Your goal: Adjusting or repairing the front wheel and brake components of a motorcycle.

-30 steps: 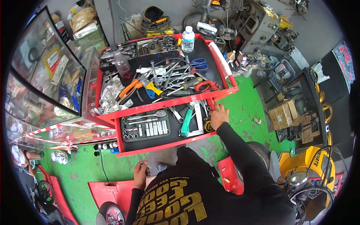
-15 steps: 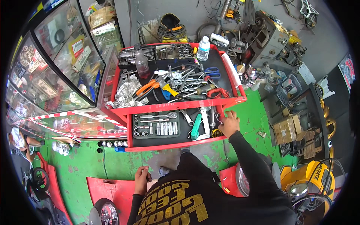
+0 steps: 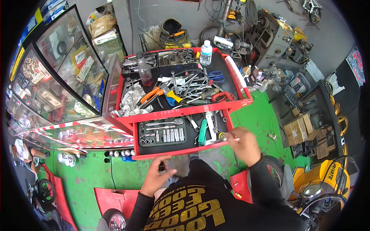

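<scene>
My right hand is closed in front of the right end of the open red drawer; a small reddish bit shows at its fingertips, too small to name. My left hand is just before the drawer's front edge, fingers curled with the thumb apart, around a small dark thing I cannot make out. Inside the drawer lie a socket set in a dark green case, a green-handled tool, several wrenches and a yellow-and-black tape measure, partly hidden near my right hand.
Above the drawer, the red cart's top tray holds orange-handled pliers, blue scissors, a coiled red hose and two bottles. A glass cabinet stands left. A yellow motorcycle stands at lower right.
My right hand has drawn back from the drawer's right side toward me and closed. My left hand has risen forward toward the drawer front, its thumb now spread from the fingers.
</scene>
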